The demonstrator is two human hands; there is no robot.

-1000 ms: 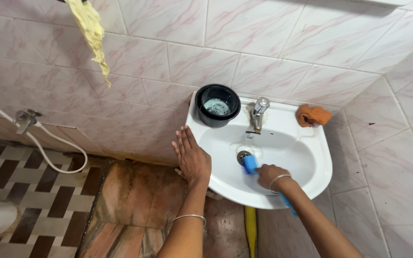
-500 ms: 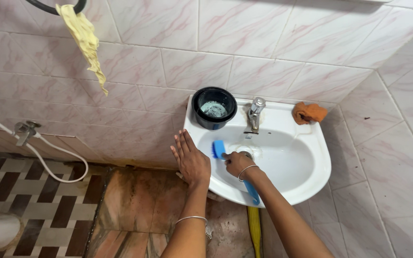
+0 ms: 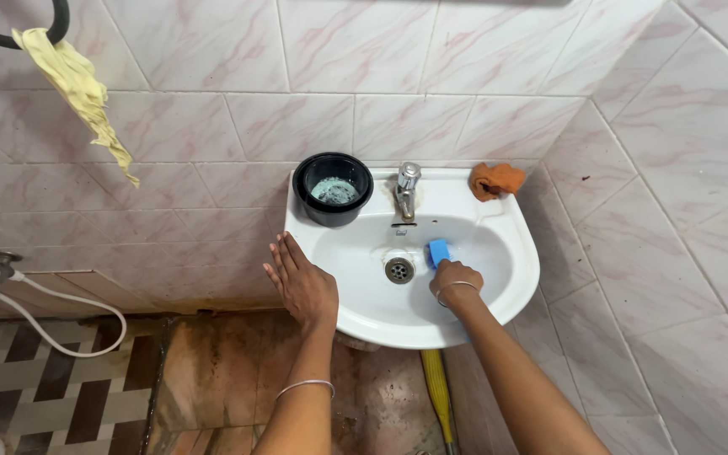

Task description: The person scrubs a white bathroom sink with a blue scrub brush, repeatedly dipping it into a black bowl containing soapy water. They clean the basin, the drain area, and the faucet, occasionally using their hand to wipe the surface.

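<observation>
The right hand [image 3: 455,278] is closed around a blue plastic brush [image 3: 438,251], its head pressed inside the glossy white ceramic sink [image 3: 516,253] just right of the round metal drain [image 3: 398,270]. The left hand [image 3: 301,282] lies flat, fingers spread, on the sink's left rim. A round black bowl [image 3: 332,189] and a crumpled orange cloth [image 3: 495,179] sit beside the chrome tap [image 3: 406,190].

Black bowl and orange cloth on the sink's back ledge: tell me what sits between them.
In the head view, the chrome tap stands between the black bowl and the orange cloth, on the white sink.
</observation>
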